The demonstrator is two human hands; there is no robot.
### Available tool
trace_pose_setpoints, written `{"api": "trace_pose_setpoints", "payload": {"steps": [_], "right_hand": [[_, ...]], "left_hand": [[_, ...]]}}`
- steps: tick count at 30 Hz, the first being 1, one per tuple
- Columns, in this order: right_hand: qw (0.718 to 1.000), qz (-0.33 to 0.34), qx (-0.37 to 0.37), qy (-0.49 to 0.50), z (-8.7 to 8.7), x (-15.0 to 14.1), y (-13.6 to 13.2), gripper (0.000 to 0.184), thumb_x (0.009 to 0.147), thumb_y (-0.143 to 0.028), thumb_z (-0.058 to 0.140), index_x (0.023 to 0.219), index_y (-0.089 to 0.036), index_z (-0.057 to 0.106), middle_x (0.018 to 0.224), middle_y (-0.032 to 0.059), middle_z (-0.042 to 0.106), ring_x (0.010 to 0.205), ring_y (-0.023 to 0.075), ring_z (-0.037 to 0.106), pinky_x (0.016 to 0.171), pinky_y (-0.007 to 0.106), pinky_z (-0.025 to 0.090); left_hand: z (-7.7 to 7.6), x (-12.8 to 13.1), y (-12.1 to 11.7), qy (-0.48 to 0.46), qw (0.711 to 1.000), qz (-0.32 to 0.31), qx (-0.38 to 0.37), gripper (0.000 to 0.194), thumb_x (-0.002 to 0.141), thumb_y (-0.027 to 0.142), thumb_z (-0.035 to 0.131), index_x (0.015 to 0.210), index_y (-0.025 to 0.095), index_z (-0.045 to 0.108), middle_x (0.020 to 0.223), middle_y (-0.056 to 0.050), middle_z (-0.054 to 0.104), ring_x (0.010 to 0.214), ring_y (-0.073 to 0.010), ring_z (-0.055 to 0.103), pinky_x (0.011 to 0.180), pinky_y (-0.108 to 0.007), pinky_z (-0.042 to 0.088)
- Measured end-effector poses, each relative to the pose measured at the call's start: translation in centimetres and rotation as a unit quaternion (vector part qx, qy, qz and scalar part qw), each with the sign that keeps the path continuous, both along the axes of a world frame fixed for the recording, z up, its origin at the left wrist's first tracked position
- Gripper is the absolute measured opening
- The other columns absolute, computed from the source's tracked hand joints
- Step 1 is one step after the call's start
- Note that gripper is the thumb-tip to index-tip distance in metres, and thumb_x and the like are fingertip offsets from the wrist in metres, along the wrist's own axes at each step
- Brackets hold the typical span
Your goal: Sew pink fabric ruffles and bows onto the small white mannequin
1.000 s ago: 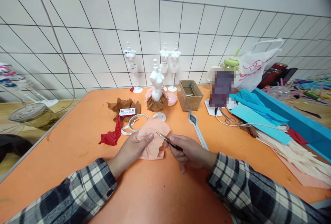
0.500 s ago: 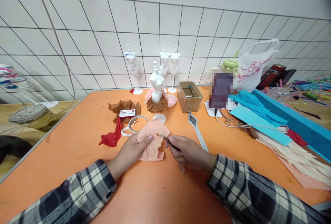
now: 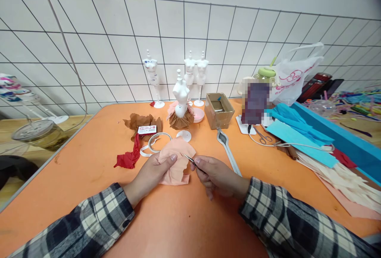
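My left hand (image 3: 151, 174) pinches a folded sheet of peach crepe paper (image 3: 177, 154) just above the orange table (image 3: 74, 170), thumb on top. My right hand (image 3: 217, 174) is closed on small scissors (image 3: 190, 160), whose blades sit in the paper's right edge. Behind the paper lie a ring of white tape (image 3: 157, 141), a red paper scrap (image 3: 129, 156) and crumpled brown paper (image 3: 141, 122) with a small red-and-white box on it. A white mini mannequin (image 3: 181, 95) wearing a brown paper skirt stands further back.
More white mannequins (image 3: 196, 71) stand by the wire grid wall. A small cardboard box (image 3: 218, 110), a grey tool (image 3: 228, 149), blue and cream paper sheets (image 3: 297, 131), a white plastic bag (image 3: 293, 75) and silver scissors (image 3: 260, 135) crowd the right side. A lidded glass cup (image 3: 38, 133) sits off-table, left.
The scissor blades have shifted slightly along the paper's right edge. Both hands stay in nearly the same place.
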State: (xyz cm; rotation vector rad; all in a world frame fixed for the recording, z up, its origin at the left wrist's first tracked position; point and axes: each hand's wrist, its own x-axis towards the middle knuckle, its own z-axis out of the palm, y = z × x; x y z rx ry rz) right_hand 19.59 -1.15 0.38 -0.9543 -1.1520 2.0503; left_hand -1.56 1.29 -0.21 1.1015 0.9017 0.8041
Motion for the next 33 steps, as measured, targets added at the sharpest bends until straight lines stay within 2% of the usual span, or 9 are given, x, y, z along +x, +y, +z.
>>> {"api": "trace_pose_setpoints", "payload": {"steps": [4, 9, 12, 16, 21, 26, 33], "right_hand": [[0.999, 0.017, -0.024, 0.022, 0.2, 0.1, -0.03, 0.034, 0.089, -0.054, 0.047, 0.092, -0.02, 0.051, 0.051, -0.012, 0.026, 0.037, 0.0033, 0.016, 0.034, 0.02, 0.048], [0.998, 0.031, -0.034, 0.031, 0.53, -0.03, -0.22, 0.034, 0.089, -0.054, 0.047, 0.094, -0.021, 0.051, 0.051, -0.0119, 0.026, 0.037, 0.0036, 0.016, 0.034, 0.021, 0.05], [0.999, 0.024, -0.029, 0.029, 0.69, -0.16, -0.35, 0.034, 0.09, -0.054, 0.046, 0.094, -0.021, 0.051, 0.05, -0.0124, 0.025, 0.036, 0.0033, 0.016, 0.034, 0.021, 0.049], [0.999, 0.018, -0.019, 0.034, 0.44, -0.21, -0.37, 0.032, 0.091, -0.052, 0.046, 0.091, -0.02, 0.051, 0.049, -0.0125, 0.026, 0.035, 0.0029, 0.016, 0.033, 0.019, 0.048], [0.997, 0.033, -0.052, 0.046, 0.15, -0.21, -0.29, 0.031, 0.093, -0.049, 0.042, 0.095, -0.02, 0.052, 0.049, -0.0119, 0.027, 0.035, 0.003, 0.016, 0.033, 0.02, 0.049], [0.998, 0.019, -0.036, 0.041, 0.39, -0.16, -0.26, 0.032, 0.09, -0.052, 0.048, 0.092, -0.02, 0.052, 0.05, -0.0119, 0.027, 0.036, 0.0028, 0.016, 0.033, 0.02, 0.049], [0.999, 0.023, -0.025, 0.032, 0.15, -0.16, -0.24, 0.033, 0.089, -0.052, 0.048, 0.092, -0.02, 0.053, 0.05, -0.012, 0.025, 0.037, 0.0031, 0.015, 0.033, 0.019, 0.047]], "left_hand": [[0.08, 0.11, 0.01, -0.002, 1.0, -0.004, 0.003, 0.032, 0.085, 0.04, 0.063, 0.102, 0.013, 0.068, 0.091, -0.008, 0.075, 0.074, -0.0196, 0.069, 0.073, -0.032, 0.057], [0.52, 0.34, -0.09, -0.014, 1.0, -0.015, 0.0, 0.035, 0.086, 0.041, 0.061, 0.107, 0.013, 0.066, 0.091, -0.008, 0.074, 0.075, -0.0199, 0.069, 0.071, -0.032, 0.057], [0.63, 0.36, -0.09, -0.017, 1.0, -0.016, -0.004, 0.033, 0.086, 0.04, 0.062, 0.102, 0.012, 0.067, 0.088, -0.008, 0.074, 0.073, -0.019, 0.068, 0.07, -0.031, 0.057], [0.54, 0.3, -0.05, -0.022, 1.0, -0.008, -0.014, 0.029, 0.085, 0.039, 0.064, 0.095, 0.012, 0.068, 0.084, -0.007, 0.075, 0.071, -0.018, 0.069, 0.069, -0.028, 0.056], [0.51, 0.37, -0.02, -0.035, 0.999, -0.017, -0.019, 0.03, 0.085, 0.04, 0.064, 0.097, 0.012, 0.067, 0.085, -0.008, 0.075, 0.072, -0.0193, 0.07, 0.069, -0.029, 0.057], [0.47, 0.31, 0.04, -0.032, 0.999, -0.016, -0.021, 0.032, 0.085, 0.04, 0.064, 0.1, 0.012, 0.067, 0.09, -0.009, 0.075, 0.076, -0.0203, 0.07, 0.071, -0.032, 0.057], [0.63, 0.46, -0.1, -0.034, 0.999, -0.013, -0.015, 0.033, 0.084, 0.04, 0.065, 0.099, 0.011, 0.067, 0.084, -0.008, 0.075, 0.069, -0.018, 0.068, 0.068, -0.029, 0.056]]}}
